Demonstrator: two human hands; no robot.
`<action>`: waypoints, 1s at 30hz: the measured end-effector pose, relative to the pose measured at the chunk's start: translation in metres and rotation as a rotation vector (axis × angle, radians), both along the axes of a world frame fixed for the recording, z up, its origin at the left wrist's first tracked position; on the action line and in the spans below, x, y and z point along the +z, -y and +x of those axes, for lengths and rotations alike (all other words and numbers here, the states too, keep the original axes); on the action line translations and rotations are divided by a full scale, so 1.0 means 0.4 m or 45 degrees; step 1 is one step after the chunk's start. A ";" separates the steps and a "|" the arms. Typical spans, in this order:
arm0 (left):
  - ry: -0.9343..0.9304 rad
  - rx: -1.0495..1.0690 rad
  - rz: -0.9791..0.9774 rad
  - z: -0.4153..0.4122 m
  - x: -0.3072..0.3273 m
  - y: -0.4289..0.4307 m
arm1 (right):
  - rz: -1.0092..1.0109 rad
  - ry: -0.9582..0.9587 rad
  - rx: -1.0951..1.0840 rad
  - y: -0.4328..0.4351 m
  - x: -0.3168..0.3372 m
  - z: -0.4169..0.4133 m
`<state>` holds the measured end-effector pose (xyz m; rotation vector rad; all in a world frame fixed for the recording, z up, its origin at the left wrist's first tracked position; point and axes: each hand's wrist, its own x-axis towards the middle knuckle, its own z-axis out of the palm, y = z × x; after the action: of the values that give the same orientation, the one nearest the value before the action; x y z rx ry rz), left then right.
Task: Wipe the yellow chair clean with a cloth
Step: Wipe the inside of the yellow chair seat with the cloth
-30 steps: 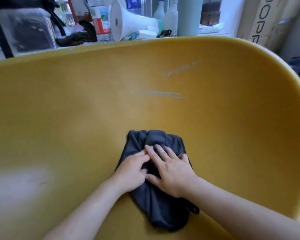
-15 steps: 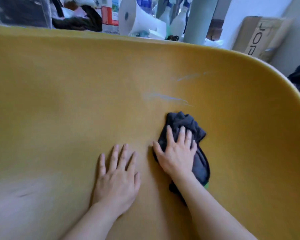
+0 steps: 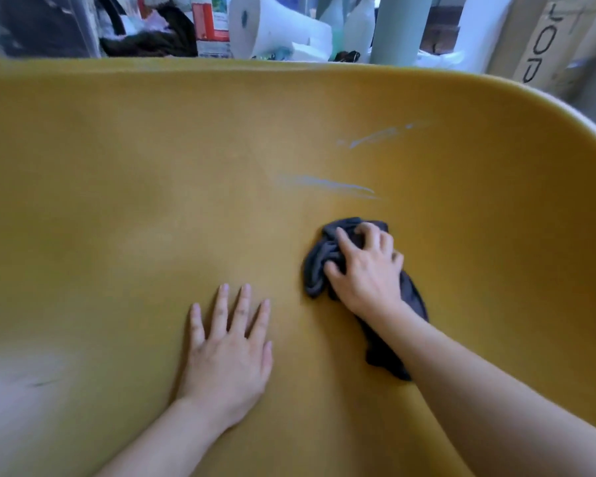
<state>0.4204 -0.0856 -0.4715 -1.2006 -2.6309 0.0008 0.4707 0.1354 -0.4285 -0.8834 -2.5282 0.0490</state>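
The yellow chair [image 3: 117, 187] fills almost the whole head view, its curved shell seen from close up. Two pale smears [image 3: 327, 183] mark the shell right of centre. A dark grey cloth [image 3: 315, 270] lies bunched on the shell just below the lower smear. My right hand [image 3: 365, 270] is on top of it, fingers curled into the fabric and gripping it. My left hand [image 3: 229, 346] rests flat on the bare shell to the left, fingers straight and spread, apart from the cloth.
Beyond the chair's top edge stands a cluttered surface: a white megaphone [image 3: 272, 27], a red-labelled container [image 3: 211, 22], spray bottles [image 3: 358, 25], a grey-green cylinder [image 3: 401, 25]. A cardboard box [image 3: 537, 39] stands at the far right.
Both hands first pressed the cloth together. My left hand came off it and lies flat on the chair. My right hand carried the cloth rightward and up, and its fingers have now curled into it.
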 end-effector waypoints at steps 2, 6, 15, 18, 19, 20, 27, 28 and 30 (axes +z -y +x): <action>-0.018 0.001 -0.016 0.000 0.003 0.000 | -0.053 0.050 0.236 0.082 -0.025 -0.088; -0.004 0.025 0.024 -0.001 0.029 -0.026 | 0.329 0.428 0.627 -0.058 0.021 0.045; 0.050 0.015 0.121 0.014 -0.003 -0.073 | 0.274 0.229 0.612 -0.026 0.025 -0.079; 0.071 0.029 0.108 0.016 0.005 -0.075 | 0.181 0.068 0.532 0.041 0.037 -0.212; 0.079 0.031 0.108 0.019 0.003 -0.075 | 0.158 0.033 0.551 0.032 0.029 -0.194; 0.087 0.033 0.108 0.020 0.001 -0.074 | 0.161 0.020 0.611 0.019 0.014 -0.145; 0.180 0.032 0.074 0.025 0.006 -0.072 | 0.329 0.107 0.823 -0.042 0.005 -0.058; 0.181 0.031 0.087 0.024 0.009 -0.072 | 0.322 0.045 0.796 -0.018 0.032 -0.139; 0.187 0.027 0.073 0.025 0.014 -0.070 | 0.191 -0.099 0.677 0.031 0.075 -0.247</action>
<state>0.4304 -0.0576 -0.4661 -1.1964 -2.7484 -0.1639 0.3717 0.1229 -0.3984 -0.1337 -2.5806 0.0586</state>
